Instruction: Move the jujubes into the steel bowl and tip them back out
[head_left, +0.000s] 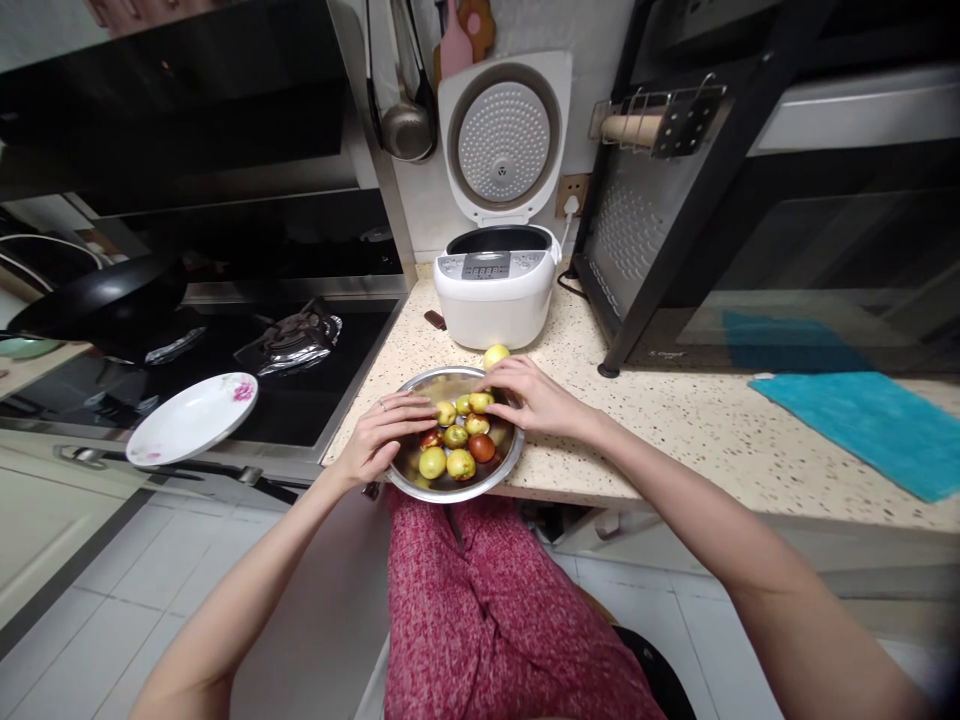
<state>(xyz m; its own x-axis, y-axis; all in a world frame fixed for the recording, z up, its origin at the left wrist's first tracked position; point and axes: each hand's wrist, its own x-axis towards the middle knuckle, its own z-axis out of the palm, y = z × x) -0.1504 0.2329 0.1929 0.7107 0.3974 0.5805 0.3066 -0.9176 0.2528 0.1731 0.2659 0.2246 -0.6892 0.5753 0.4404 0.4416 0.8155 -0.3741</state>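
A steel bowl [420, 482] sits at the counter's front edge, holding several small yellow-green and reddish fruits [459, 462]. My left hand [386, 435] rests over the bowl's left rim, fingers curled toward a yellow fruit [445, 412]. My right hand [529, 395] reaches in from the right, its fingertips pinching a fruit [480, 401] at the top of the pile. One more yellow fruit [495, 354] lies on the counter just behind the bowl.
A white rice cooker [496, 285] with its lid up stands behind the bowl. A white flowered plate [191, 418] sits on the black cooktop [300, 390] at left, near a black pan [105, 295]. A black oven rack [750, 250] and a teal cloth [862, 425] are at right.
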